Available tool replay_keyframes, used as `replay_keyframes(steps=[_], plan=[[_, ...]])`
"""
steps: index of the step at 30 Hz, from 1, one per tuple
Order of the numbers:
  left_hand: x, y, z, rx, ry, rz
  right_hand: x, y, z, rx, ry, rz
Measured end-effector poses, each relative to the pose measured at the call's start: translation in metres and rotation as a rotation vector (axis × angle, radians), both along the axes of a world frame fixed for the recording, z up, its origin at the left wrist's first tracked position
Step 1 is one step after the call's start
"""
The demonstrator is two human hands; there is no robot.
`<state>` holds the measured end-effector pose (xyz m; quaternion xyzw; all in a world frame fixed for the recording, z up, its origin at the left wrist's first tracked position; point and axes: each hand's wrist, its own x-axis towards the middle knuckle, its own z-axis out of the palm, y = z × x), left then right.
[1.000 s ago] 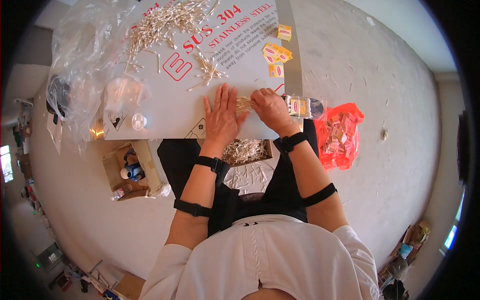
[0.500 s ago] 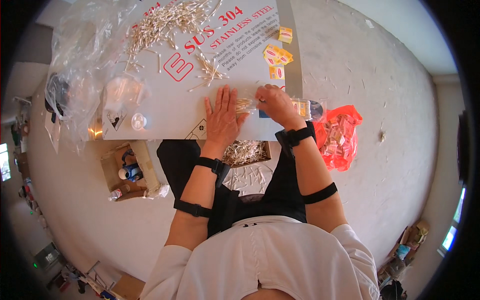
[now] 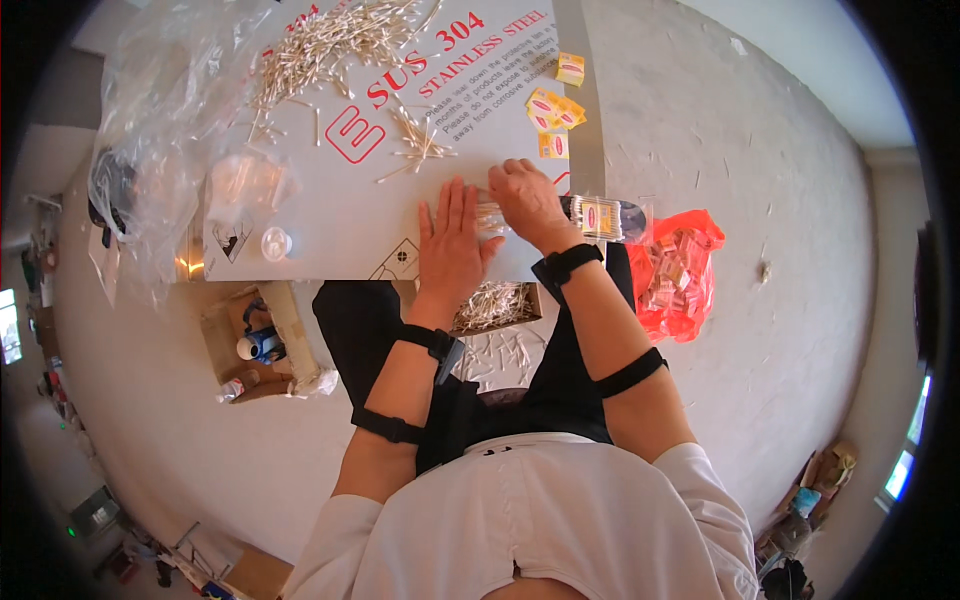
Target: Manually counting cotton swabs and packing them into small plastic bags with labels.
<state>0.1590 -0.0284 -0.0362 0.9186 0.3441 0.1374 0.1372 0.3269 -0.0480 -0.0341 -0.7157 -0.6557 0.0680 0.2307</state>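
"Grey, smooth floor (image 3: 780, 380) all around, and that desk with a silvery sheet top printed in red (image 3: 340, 215) pushed up to the person's lap. What are the hands on?"

"On a small bundle of slim, white-tipped cotton swabs (image 3: 489, 217), lying near the desk's front edge, right between them."

"Is the left hand (image 3: 450, 240) gripping it?"

"No, it's flat, fingers stretched out, pressed to the desk against the bundle's left end."

"And the right hand (image 3: 530, 205)?"

"Curled over the other end, knuckles up. Its fingertips are hidden from me, so I can't tell whether they're pinching anything."

"What's just beside it, to the right?"

"One clear, flat packet of cotton swabs with a yellow label (image 3: 597, 216), reaching past the desk's right edge. Beyond that sits a bright red plastic bag (image 3: 708, 232) full of small, pale packets."

"Plenty more swabs farther up, too."

"Yes, a big, loose heap of white-tipped swabs (image 3: 325, 55) at the far side, and small yellow printed cards (image 3: 553, 146) along the right. At the left there's a large, crumpled clear plastic bag (image 3: 165, 130)."
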Motion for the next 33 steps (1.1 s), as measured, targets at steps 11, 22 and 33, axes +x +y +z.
replay_keyframes(steps=[11,22,33], plan=[[0.015,0.028,0.007,0.065,0.087,-0.061,-0.013,-0.033,0.003,0.280,0.756,-0.403],[0.016,0.004,0.011,0.068,0.182,-0.067,-0.055,-0.055,-0.006,0.472,1.108,-0.470],[0.010,0.024,-0.011,-0.225,-0.594,0.150,-0.045,-0.026,-0.012,0.611,1.200,-0.473]])
